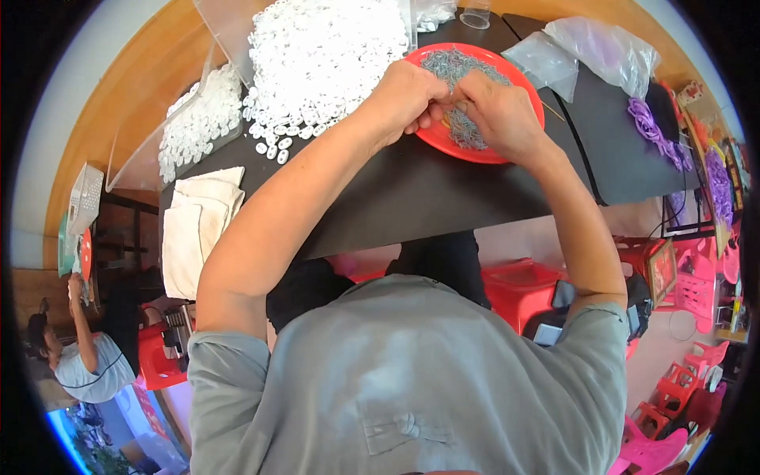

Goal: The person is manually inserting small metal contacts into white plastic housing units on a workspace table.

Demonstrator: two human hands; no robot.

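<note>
Over a red round dish [529, 79] my two hands meet, fingertips almost touching. The dish holds a heap of small thin grey pieces [469, 138], like screws or pins. My left hand [406, 95] is closed in a pinch at the dish's left side, fingers curled. From the right, my right hand [500, 115] pinches toward it, thumb and forefinger together. Whatever sits between the fingers is too small and covered to name. Left of the hands lies a large pile of small white oval plastic pieces [324, 59] with holes, some loose on the black table [372, 198].
A clear bin [134, 150] of white pieces stands at the left, near folded cream cloths [194, 226] on the table's edge. Clear plastic bags [606, 51] and purple cord [653, 131] lie at the right. Another person [91, 364] is at the far left; red stools [518, 289] stand below.
</note>
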